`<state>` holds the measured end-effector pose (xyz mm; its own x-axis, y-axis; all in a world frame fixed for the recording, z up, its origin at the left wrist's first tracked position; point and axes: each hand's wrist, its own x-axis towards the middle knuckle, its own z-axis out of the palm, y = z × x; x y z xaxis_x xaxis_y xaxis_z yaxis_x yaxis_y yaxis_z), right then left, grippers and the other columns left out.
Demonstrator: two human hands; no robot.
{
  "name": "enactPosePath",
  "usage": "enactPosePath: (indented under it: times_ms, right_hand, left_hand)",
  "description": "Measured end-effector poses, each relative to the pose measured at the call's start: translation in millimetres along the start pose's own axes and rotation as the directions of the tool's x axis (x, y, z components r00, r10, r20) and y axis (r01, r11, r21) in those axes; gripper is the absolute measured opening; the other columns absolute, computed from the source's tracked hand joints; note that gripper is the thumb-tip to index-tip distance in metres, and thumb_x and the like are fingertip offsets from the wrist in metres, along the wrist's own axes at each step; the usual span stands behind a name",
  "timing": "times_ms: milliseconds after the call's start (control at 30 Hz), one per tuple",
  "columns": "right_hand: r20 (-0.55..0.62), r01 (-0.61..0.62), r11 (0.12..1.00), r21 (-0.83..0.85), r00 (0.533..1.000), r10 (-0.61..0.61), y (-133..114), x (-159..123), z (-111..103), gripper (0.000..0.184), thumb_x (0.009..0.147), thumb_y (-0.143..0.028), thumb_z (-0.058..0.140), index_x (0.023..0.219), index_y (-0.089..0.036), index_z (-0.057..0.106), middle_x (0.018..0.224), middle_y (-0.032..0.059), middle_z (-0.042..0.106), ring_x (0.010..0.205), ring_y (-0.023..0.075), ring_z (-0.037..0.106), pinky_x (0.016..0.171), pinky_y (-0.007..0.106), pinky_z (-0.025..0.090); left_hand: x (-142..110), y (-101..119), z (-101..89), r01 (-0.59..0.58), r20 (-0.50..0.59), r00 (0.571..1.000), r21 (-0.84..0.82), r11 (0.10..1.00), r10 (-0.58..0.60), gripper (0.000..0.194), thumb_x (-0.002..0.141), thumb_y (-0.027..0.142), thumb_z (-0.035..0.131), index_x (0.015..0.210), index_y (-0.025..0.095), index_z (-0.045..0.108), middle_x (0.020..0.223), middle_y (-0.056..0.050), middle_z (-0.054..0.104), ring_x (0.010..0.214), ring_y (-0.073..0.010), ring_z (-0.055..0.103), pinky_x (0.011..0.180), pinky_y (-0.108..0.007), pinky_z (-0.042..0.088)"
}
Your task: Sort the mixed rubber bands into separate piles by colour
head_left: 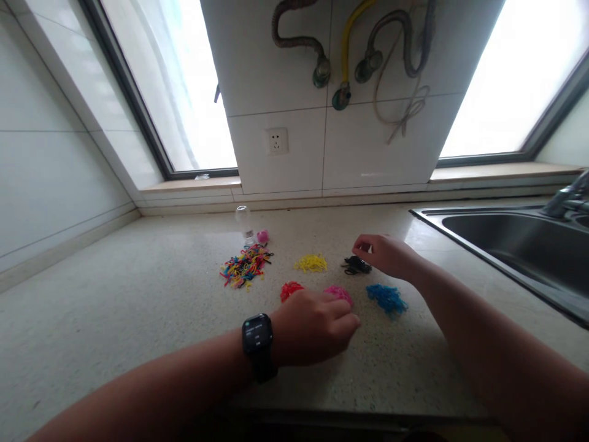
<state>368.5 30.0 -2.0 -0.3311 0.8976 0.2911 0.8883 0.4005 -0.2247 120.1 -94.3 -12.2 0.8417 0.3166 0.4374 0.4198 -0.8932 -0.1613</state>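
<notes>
Lying near the middle of the speckled desk (151, 307), a loose yellow pile (311, 263) of small elastic bands. To the left of the yellow pile, spread wider, a mixed heap (245, 266) of the same kind of bands, with red, yellow, blue and black among the colours. Farther back and left of the yellow pile, just behind that heap, a clear jar (243, 222) with a small pink piece (262, 237) beside it.

Right of the yellow pile, a black pile (356, 266); right and nearer, a blue pile (387, 298). Nearer and slightly left of the yellow pile, a red pile (289, 290); nearer and slightly right, a pink pile (339, 294), both partly hidden by the left hand (315, 325).

Held low on the near side of the yellow pile, that hand, back upward, fingers curled under; cannot tell whether closed on anything. On its wrist, a dark smartwatch (257, 334). To the right of the yellow pile, reaching to the black pile, the right hand (387, 255), thumb and fingers bent toward each other; cannot tell whether pinching a band.

Well to the right of the yellow pile, a steel sink (497, 239); on the wall behind, a power socket (277, 141).
</notes>
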Motion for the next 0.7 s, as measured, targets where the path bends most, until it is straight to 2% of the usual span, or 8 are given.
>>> enactPosePath:
  times_ms: [133, 333, 500, 600, 700]
  right_hand:
    - [-0.052, 0.045, 0.997, 0.070, 0.998, -0.041, -13.7, 1.0, -0.6, 0.019, 0.088, -0.040, 0.056, 0.090, -0.026, 0.070, 0.082, 0.0011, 0.073, 0.062, 0.0139, 0.058, 0.057, 0.027, 0.037]
    - [-0.104, 0.171, 0.955, 0.241, 0.983, -0.150, -54.2, 15.4, 3.4, 0.022, 0.086, -0.037, 0.057, 0.089, -0.020, 0.071, 0.072, 0.0008, 0.068, 0.054, 0.0113, 0.052, 0.055, 0.025, 0.037]
    - [-0.043, 0.281, 0.921, 0.269, 0.959, -0.280, -99.2, 43.3, 11.2, 0.016, 0.084, -0.027, 0.060, 0.087, -0.018, 0.073, 0.074, 0.0015, 0.071, 0.061, 0.0120, 0.058, 0.061, 0.024, 0.039]
    - [0.002, 0.338, 0.906, 0.254, 0.937, -0.350, -123.7, 65.2, 25.2, 0.014, 0.083, -0.024, 0.062, 0.089, -0.018, 0.074, 0.082, 0.0028, 0.075, 0.071, 0.0138, 0.064, 0.067, 0.024, 0.042]
    - [0.061, 0.346, 0.919, 0.191, 0.930, -0.363, -145.9, 83.7, 43.7, 0.017, 0.084, -0.026, 0.062, 0.092, -0.020, 0.076, 0.088, 0.0033, 0.077, 0.077, 0.0158, 0.067, 0.069, 0.024, 0.043]
  left_hand:
    - [-3.1, 8.0, 6.2, -0.181, -0.024, 0.983, -0.168, 0.969, 0.179, 0.020, 0.096, 0.032, 0.050, 0.101, 0.023, 0.068, 0.081, 0.000, 0.068, 0.067, -0.0137, 0.058, 0.048, -0.032, 0.034]
    - [-6.6, 6.9, 17.5, -0.242, 0.009, 0.969, -0.196, 0.950, 0.249, 0.022, 0.097, 0.036, 0.053, 0.108, 0.025, 0.068, 0.086, 0.004, 0.070, 0.068, -0.0130, 0.059, 0.046, -0.030, 0.034]
    - [-8.5, 3.0, 19.4, -0.253, 0.016, 0.965, -0.204, 0.946, 0.262, 0.022, 0.097, 0.036, 0.056, 0.113, 0.025, 0.067, 0.092, 0.004, 0.071, 0.073, -0.0132, 0.061, 0.046, -0.029, 0.035]
    - [-9.2, 3.4, 17.5, -0.273, 0.006, 0.960, -0.196, 0.942, 0.279, 0.023, 0.097, 0.036, 0.055, 0.113, 0.025, 0.068, 0.093, 0.004, 0.072, 0.072, -0.0132, 0.061, 0.046, -0.029, 0.034]
    - [-9.3, 5.0, 15.6, -0.304, -0.005, 0.951, -0.192, 0.933, 0.309, 0.024, 0.099, 0.034, 0.053, 0.114, 0.024, 0.069, 0.092, 0.003, 0.072, 0.072, -0.0123, 0.061, 0.049, -0.030, 0.034]
